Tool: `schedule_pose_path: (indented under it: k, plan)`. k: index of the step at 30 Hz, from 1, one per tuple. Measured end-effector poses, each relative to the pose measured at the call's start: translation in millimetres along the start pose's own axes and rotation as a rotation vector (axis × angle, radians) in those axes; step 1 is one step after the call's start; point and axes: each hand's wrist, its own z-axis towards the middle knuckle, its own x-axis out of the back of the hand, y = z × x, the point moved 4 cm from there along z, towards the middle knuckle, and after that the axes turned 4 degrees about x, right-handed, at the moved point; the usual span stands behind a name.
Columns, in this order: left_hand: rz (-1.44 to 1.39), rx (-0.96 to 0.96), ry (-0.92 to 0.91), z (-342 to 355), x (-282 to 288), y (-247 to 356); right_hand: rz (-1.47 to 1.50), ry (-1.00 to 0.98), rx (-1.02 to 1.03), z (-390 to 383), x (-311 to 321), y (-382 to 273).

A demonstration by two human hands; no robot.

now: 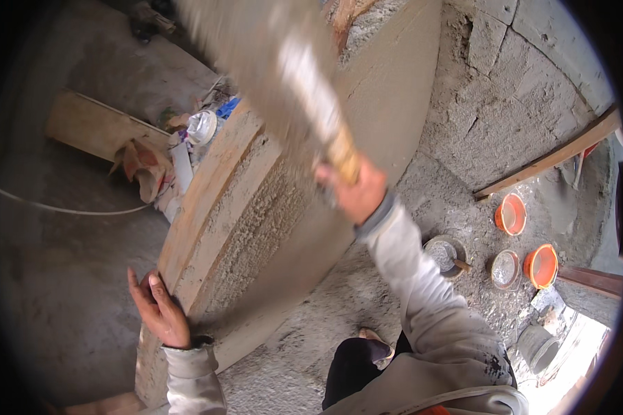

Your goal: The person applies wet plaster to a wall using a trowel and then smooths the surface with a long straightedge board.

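Note:
My right hand (362, 190) is closed round the pale wooden handle end of what looks like a plastering trowel (311, 86). Its broad grey blade is smeared by motion over the upper middle, so the exact shape cannot be made out. Beneath it runs a low, curved wall (367, 121) faced with smooth wet mortar. Rough mortar (263, 207) fills the wall's top beside a wooden board (204, 187). At the near end of that board my left hand (160, 311) rests on the edge, fingers apart, holding nothing.
Orange buckets (511, 214) and a round pan of mortar (445, 256) with a tool in it stand on the rough floor at right. A grey bucket (537, 348) lies lower right. Slanting timber (550, 155) is behind. Left of the wall are a plank (104, 124) and litter (145, 169).

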Motion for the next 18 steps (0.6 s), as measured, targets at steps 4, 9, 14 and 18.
schedule_pose_path:
  k: [4,9,14,18]
  plan:
    - [-0.068,-0.008,-0.016,4,-5,-11,-0.271,0.011,0.037,-78,-26,46]
    - [0.025,-0.067,0.021,2,2,1,0.003,0.241,-0.008,64,63,-9]
    - [-0.182,-0.007,0.098,4,5,-1,0.172,0.078,-0.039,27,0,-108]
    - [-0.320,-0.107,0.460,-19,34,-7,-0.273,0.049,0.374,-140,-114,-69]
